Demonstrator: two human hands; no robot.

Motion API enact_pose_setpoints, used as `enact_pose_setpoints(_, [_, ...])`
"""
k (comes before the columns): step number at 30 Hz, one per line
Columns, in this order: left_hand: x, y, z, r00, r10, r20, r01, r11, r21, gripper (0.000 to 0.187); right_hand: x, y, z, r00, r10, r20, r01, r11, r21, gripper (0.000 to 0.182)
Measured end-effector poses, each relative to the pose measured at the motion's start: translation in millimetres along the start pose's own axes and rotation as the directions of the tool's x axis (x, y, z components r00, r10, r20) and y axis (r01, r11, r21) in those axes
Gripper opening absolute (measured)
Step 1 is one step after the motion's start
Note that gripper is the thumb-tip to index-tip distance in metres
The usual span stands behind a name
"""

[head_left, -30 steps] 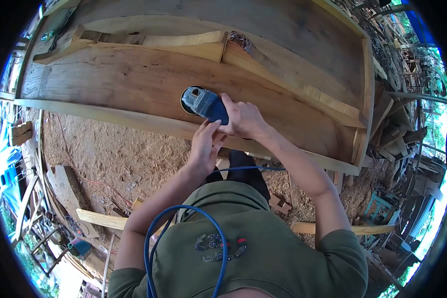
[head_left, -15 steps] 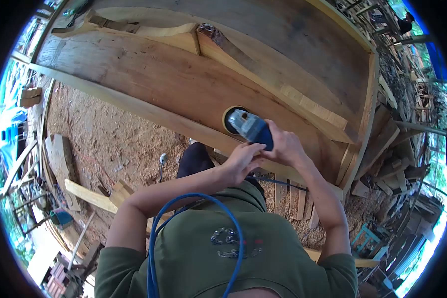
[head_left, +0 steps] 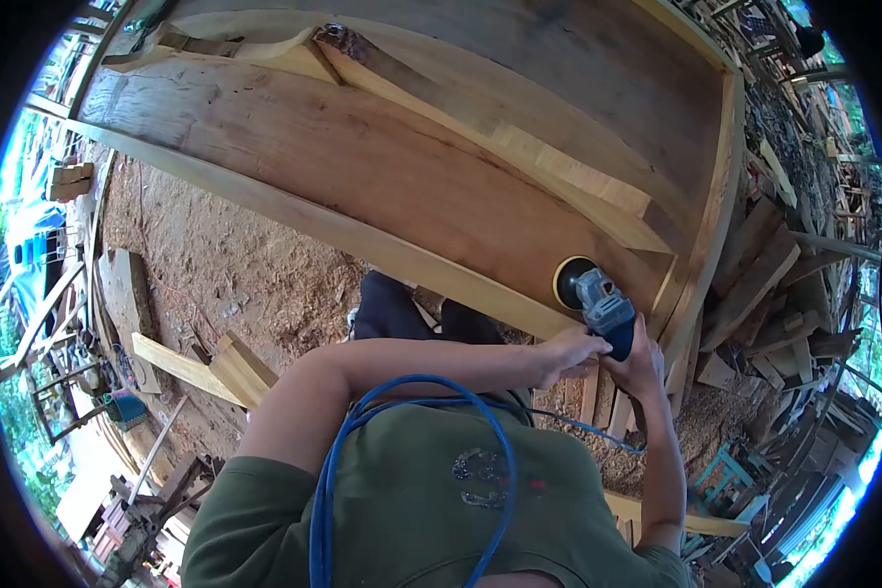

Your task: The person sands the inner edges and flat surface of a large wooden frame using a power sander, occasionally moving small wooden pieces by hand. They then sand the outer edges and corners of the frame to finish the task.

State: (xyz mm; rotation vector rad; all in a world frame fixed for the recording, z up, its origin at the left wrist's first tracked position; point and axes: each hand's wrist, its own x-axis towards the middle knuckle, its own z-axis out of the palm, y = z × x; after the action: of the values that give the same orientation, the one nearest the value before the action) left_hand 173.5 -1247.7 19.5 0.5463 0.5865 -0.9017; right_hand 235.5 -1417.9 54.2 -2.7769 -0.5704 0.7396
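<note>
An angle grinder [head_left: 607, 306], grey and dark blue with a yellow-rimmed round disc [head_left: 562, 285], rests disc-down on a brown wooden panel [head_left: 431, 206] near its right front corner. My right hand [head_left: 643, 368] is wrapped around the rear of the grinder's body. From the left, my left hand [head_left: 570, 354] closes on the same rear end, its thumb along the casing; its other fingers are partly hidden. Behind the disc, a long curved wooden piece [head_left: 549, 162] lies lengthwise on the panel. A pale wooden rail [head_left: 363, 235] edges the panel's near side.
A blue cable [head_left: 505, 446] loops over my green shirt and trails to the right below my hands. Wood offcuts [head_left: 755, 265] are piled beyond the panel's right side. Sawdust and shavings cover the ground [head_left: 216, 245] at left, where boards [head_left: 186, 367] lie.
Both hands have moved the grinder to the right and towards me along the panel, closer to its corner. The curved piece appears shifted left as the view moved.
</note>
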Motion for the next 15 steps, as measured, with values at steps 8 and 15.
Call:
enact_pose_setpoints(8, [-17,10,-15,0.994,0.100,-0.039,-0.100,0.995,-0.009,0.034,18,-13,12,0.996,-0.069,-0.053,0.075,0.988,0.134,0.075])
enact_pose_setpoints(15, [-65,44,-51,0.926,0.253,-0.281,-0.296,0.947,-0.121,0.027,92,-107,14,0.958,-0.284,-0.029,0.286,0.953,0.100,0.075])
